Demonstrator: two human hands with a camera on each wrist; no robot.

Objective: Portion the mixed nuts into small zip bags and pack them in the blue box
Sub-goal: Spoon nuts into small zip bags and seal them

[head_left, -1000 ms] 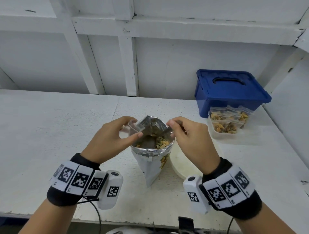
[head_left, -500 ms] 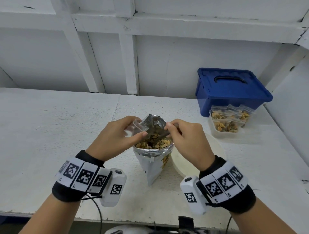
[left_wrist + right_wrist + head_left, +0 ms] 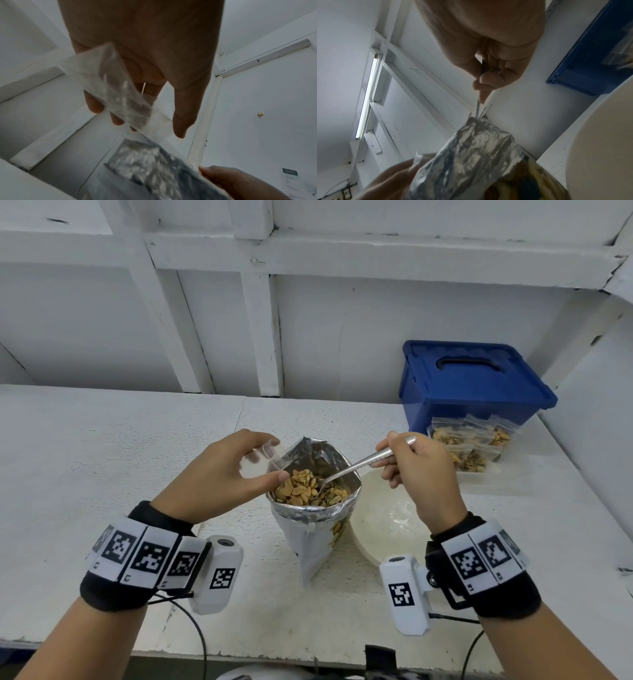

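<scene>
Evidently the foil pouch [image 3: 317, 508] stands open on the table [image 3: 102, 460] so the nuts [image 3: 301, 489] can be spooned out. Beside its mouth, the left hand [image 3: 222, 477] pinches an empty zip bag [image 3: 270, 455], ready to be filled. Over the pouch, the right hand [image 3: 419, 474] grips a spoon [image 3: 356, 469] whose bowl dips into the nuts. Beyond the pouch, filled bags [image 3: 471, 445] lie against the closed blue box [image 3: 472, 385].
</scene>
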